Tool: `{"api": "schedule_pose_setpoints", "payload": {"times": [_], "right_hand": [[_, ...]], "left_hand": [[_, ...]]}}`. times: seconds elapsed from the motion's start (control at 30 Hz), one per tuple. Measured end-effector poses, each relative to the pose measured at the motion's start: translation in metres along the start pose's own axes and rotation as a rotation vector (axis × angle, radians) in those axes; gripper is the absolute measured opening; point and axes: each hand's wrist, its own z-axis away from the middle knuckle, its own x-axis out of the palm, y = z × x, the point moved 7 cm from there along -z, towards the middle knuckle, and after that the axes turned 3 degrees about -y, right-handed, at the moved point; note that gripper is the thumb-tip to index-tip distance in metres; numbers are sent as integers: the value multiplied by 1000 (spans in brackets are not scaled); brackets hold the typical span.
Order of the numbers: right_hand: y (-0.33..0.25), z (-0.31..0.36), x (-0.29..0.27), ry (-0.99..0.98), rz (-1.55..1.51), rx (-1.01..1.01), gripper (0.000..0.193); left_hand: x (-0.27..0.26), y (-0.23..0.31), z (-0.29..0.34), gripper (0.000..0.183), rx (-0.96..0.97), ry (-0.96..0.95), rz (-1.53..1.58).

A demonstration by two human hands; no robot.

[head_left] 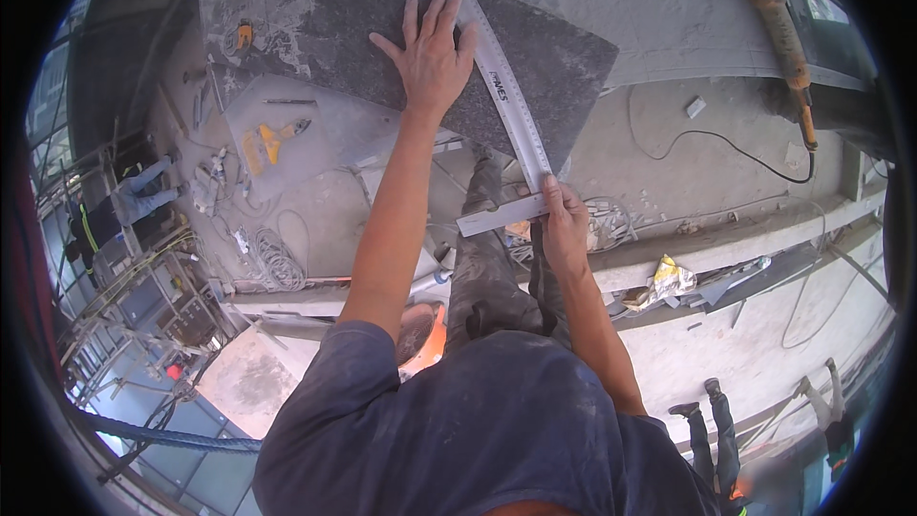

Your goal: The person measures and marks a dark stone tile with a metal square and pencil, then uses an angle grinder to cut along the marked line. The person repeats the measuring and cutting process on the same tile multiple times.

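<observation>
A dark grey stone slab lies in front of me, dusted with pale smears at its left part. Across it, slanting from the far edge toward the near right corner, runs a metal try square with ruler markings. My left hand presses flat on the slab with fingers spread, its thumb side away from the blade and its other edge against the blade's far end. At the near end, my right hand pinches the square where blade and stock meet. The stock sticks out leftward below the slab's near edge.
A small orange tool rests on the slab's left part. Beyond its near edge are a yellow-handled tool and coiled cable. A long corded power tool is at the right. Other people stand lower right; another person is left.
</observation>
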Motion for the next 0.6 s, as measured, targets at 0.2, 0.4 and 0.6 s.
{"api": "schedule_pose_setpoints", "payload": {"times": [0.2,0.4,0.6], "right_hand": [[1,-2,2,10,16,3,46],[-4,-1,6,-8,47,5,44],[-7,-1,7,-45,46,-6,44]], "left_hand": [[0,1,-2,64,-4,-4,0],[0,0,0,65,-26,-35,-12],[1,0,-1,65,-11,-11,8]]}}
